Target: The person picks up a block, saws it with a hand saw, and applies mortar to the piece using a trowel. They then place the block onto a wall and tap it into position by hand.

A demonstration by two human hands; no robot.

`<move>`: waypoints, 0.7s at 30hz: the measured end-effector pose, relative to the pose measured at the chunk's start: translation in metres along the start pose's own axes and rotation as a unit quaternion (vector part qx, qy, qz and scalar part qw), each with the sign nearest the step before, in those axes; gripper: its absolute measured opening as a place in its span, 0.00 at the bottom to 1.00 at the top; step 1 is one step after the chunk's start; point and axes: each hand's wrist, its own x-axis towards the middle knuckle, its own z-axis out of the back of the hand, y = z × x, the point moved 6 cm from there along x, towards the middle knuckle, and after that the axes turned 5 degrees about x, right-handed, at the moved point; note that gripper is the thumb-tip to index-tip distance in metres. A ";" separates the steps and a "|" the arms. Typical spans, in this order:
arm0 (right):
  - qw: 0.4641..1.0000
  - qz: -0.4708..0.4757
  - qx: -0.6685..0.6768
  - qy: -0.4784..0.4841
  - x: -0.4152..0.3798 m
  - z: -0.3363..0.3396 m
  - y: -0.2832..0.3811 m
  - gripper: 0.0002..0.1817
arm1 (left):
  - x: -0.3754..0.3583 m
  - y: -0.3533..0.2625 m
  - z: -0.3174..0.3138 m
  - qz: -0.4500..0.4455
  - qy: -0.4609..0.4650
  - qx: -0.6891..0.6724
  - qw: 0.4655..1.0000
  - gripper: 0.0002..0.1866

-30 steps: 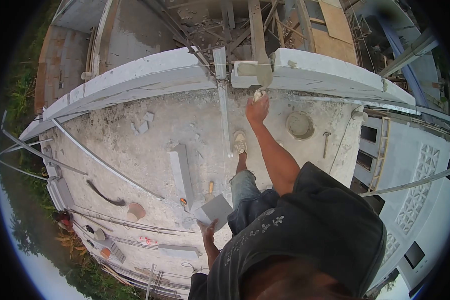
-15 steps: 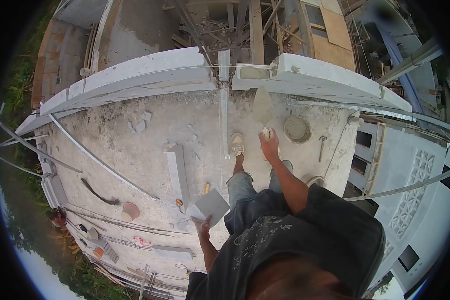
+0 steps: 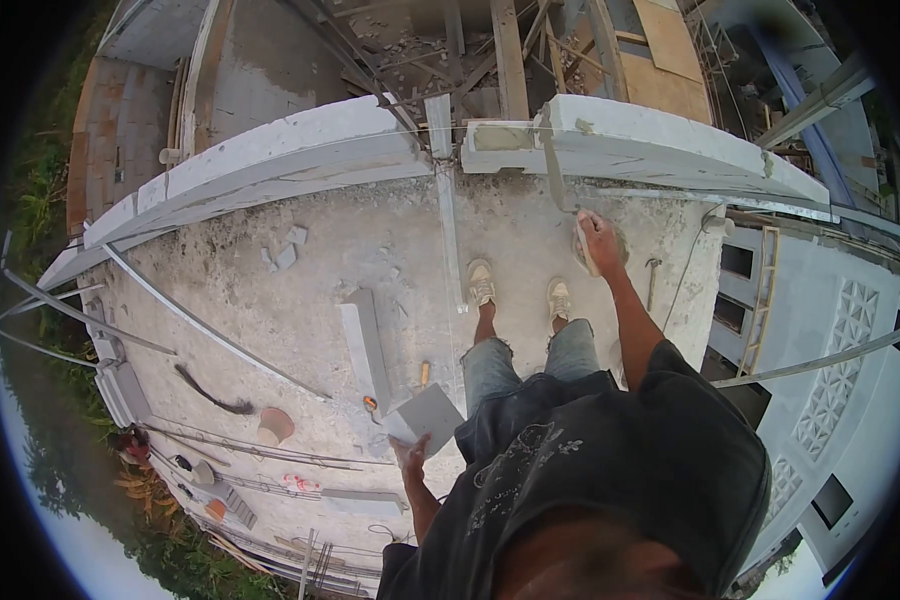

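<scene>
My right hand is closed round the handle of a trowel, whose blade reaches up to the end face of the right part of the white block wall. Beneath that hand, a round mortar bucket is mostly hidden. My left hand grips the lower edge of a grey block low in the view, left of my body. Just right of the gap in the wall, a shorter block bears a patch of mortar on its face.
A long grey block lies left of my feet, beside a metal bar. On the right is a hammer. A long metal strip, a bucket and rods lie at left. Taut string runs along the wall.
My right hand has moved up and right with the trowel, from beside the bucket to over it. The trowel blade has turned edge-on at the wall. My right foot now shows.
</scene>
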 end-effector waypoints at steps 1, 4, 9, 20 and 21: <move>1.000 -0.019 -0.001 0.009 -0.017 0.004 -0.015 0.17 | 0.001 0.000 0.000 0.000 -0.001 -0.012 1.000 0.69; 0.998 -0.055 0.031 -0.024 -0.074 0.039 -0.055 0.18 | 0.003 -0.001 -0.011 -0.001 0.007 -0.046 0.999 0.68; 0.924 -0.068 -0.369 -0.076 -0.102 0.135 -0.132 0.31 | 0.006 -0.016 -0.031 -0.050 0.026 -0.023 0.998 0.65; 0.775 -0.180 -0.601 -0.073 0.030 0.248 -0.335 0.22 | 0.007 -0.064 -0.127 -0.156 0.064 0.125 0.978 0.60; 0.766 -0.162 -0.617 -0.079 0.046 0.254 -0.360 0.19 | 0.012 -0.067 -0.133 -0.174 0.051 0.163 0.970 0.60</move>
